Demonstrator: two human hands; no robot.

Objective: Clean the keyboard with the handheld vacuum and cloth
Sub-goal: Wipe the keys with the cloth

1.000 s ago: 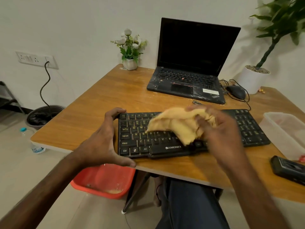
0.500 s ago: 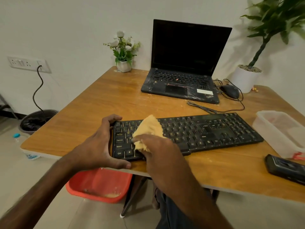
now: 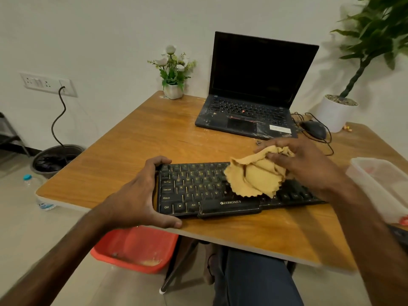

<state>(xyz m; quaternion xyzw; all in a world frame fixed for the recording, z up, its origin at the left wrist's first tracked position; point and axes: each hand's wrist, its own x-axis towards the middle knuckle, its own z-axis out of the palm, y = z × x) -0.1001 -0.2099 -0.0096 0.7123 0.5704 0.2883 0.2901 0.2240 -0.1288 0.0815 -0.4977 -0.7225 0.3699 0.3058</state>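
Black keyboard (image 3: 194,191) lies flat near the table (image 3: 220,237) edge, crumpled yellow cloth (image 3: 254,177) over its middle keys.

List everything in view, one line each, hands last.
brown wooden table: one, brown, centre
black flat keyboard: one, black, table's near edge
yellow crumpled cloth: one, yellow, over the keyboard's middle
black open laptop: one, black, table's far side
black computer mouse: one, black, right of the laptop
white flower pot: one, white, left of the laptop
green potted plant: one, green in white pot, far right
clear plastic container: one, clear, table's right edge
red plastic tub: one, red, floor under table
black round bin: one, black, floor at left
left hand: one, grips the keyboard's left end
right hand: one, holds the cloth
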